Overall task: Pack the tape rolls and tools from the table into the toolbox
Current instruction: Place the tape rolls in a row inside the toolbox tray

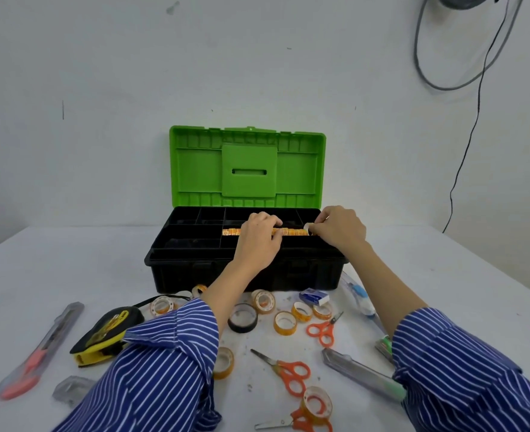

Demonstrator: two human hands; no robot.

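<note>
A black toolbox (195, 277) with an upright green lid (195, 169) stands at the back of the white table. In its top tray lies a row of orange tape rolls (293, 232). My left hand (259, 240) rests on the middle of that row, fingers curled over it. At the row's right end my right hand (340, 229) pinches a small clear tape roll (308, 226). Loose tape rolls (285, 322) lie in front of the box, with a black tape roll (242, 318) among them.
Orange scissors (291, 374) and a smaller pair (321, 330) lie near the front. A yellow-black tape measure (104, 333) and a red utility knife (36, 357) sit left. A grey cutter (360, 374), a staple box (314, 297) and a correction-tape pen (359, 296) sit right.
</note>
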